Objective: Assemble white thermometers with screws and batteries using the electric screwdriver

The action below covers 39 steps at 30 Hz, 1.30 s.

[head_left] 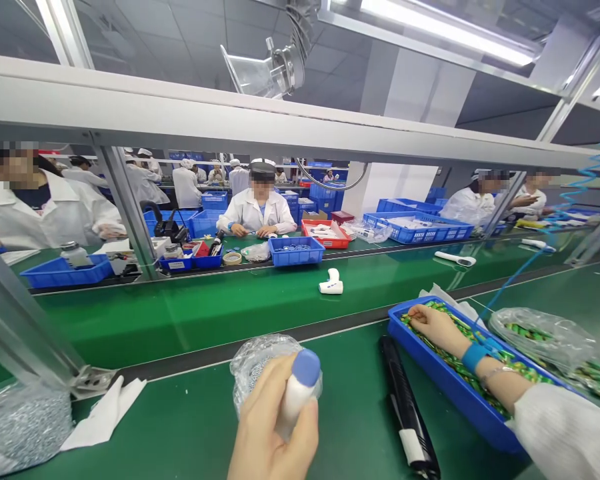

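My left hand (275,427) is closed around a white handheld device with a blue end (306,368), held upright over the near bench. Just behind it sits a clear plastic bag of small silvery screws (247,370), partly hidden by the fingers. Over to the right, my right hand (433,323) reaches into a long blue bin (443,393) filled with small green-and-gold pieces that look like batteries (485,393). Its fingers are curled together against them, and whatever they pinch is hidden. A blue wrist strap (474,357) circles that wrist.
A black electric screwdriver (405,407) lies between my hands. Another screw bag (25,427) and white paper (105,413) are at left. Beyond runs a green conveyor (180,300) carrying a white thermometer gun (332,283). A coiled blue cord (570,200) hangs right. Co-workers sit opposite.
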Each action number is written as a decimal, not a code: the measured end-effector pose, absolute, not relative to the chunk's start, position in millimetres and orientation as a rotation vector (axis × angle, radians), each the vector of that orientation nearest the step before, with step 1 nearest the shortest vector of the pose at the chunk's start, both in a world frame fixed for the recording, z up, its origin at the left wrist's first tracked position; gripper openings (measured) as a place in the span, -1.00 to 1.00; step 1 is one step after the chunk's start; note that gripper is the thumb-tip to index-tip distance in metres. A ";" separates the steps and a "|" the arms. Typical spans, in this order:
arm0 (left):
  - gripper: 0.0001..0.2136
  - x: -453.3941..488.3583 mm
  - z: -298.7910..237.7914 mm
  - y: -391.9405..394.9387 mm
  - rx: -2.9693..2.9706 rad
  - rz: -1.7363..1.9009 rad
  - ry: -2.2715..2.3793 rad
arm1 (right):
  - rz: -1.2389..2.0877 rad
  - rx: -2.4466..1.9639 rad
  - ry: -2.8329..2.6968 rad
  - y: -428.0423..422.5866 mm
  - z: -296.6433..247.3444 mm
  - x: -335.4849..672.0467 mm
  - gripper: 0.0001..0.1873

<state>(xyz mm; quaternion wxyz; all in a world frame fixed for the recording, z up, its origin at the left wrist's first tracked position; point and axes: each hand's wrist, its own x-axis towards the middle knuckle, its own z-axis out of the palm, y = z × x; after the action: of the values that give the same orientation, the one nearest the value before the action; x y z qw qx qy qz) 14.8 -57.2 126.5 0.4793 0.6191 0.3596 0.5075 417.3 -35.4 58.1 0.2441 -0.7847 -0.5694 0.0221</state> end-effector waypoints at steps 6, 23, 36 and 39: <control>-0.64 13.1 130.8 -54.6 1.241 1.075 0.914 | -0.062 -2.102 -1.561 -33.1 105.6 378.8 -0.72; -0.52 30.3 92.7 -50.6 1.173 0.997 0.452 | 0.324 -1.388 -2.112 -79.6 184.5 172.9 -0.95; -0.51 29.7 93.6 -53.0 1.273 1.095 0.509 | 0.158 -1.328 -2.148 -78.2 181.5 169.5 -0.94; -0.51 29.2 94.4 -52.7 1.286 1.113 0.507 | 0.105 -1.337 -2.146 -77.6 182.9 167.4 -0.92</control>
<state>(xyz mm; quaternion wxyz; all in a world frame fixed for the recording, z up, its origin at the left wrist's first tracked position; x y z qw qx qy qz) 29.2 -52.7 94.4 0.6314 0.5620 0.2215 0.4862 167.4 -77.6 182.9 0.3010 -0.5038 -0.8087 0.0397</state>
